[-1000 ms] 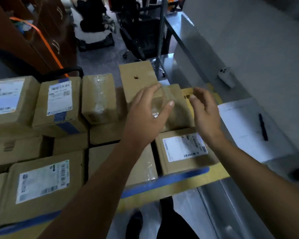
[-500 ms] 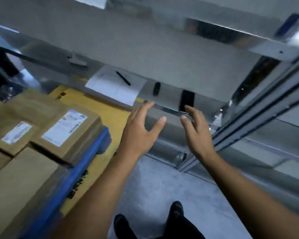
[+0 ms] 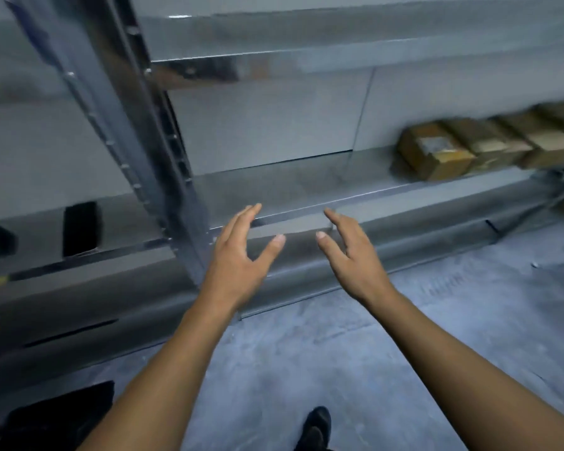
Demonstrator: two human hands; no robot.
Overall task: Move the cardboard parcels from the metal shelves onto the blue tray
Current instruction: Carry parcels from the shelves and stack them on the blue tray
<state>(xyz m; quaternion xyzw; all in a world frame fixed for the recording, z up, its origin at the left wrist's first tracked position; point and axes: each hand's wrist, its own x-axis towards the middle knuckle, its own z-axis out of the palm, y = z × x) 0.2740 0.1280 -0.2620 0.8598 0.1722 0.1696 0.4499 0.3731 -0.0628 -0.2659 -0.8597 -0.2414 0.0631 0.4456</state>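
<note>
Both my hands are held out in front of me, empty, with fingers spread. My left hand (image 3: 241,255) and my right hand (image 3: 352,255) hover just in front of the front lip of a metal shelf (image 3: 290,183), palms facing each other. A row of brown cardboard parcels (image 3: 469,148) sits on that same shelf far to the right, well beyond my right hand and blurred by motion. The blue tray is out of view.
A steel upright post (image 3: 137,135) of the shelving stands left of my left hand. Two dark objects (image 3: 79,227) lie on the shelf section at the left. Grey floor (image 3: 306,353) lies below, with my shoe (image 3: 316,424) at the bottom edge.
My view has swung right, away from the parcel-laden blue tray and along the shelves. Both hands stayed empty and open throughout. The row of parcels on the shelf has come into view at the right.
</note>
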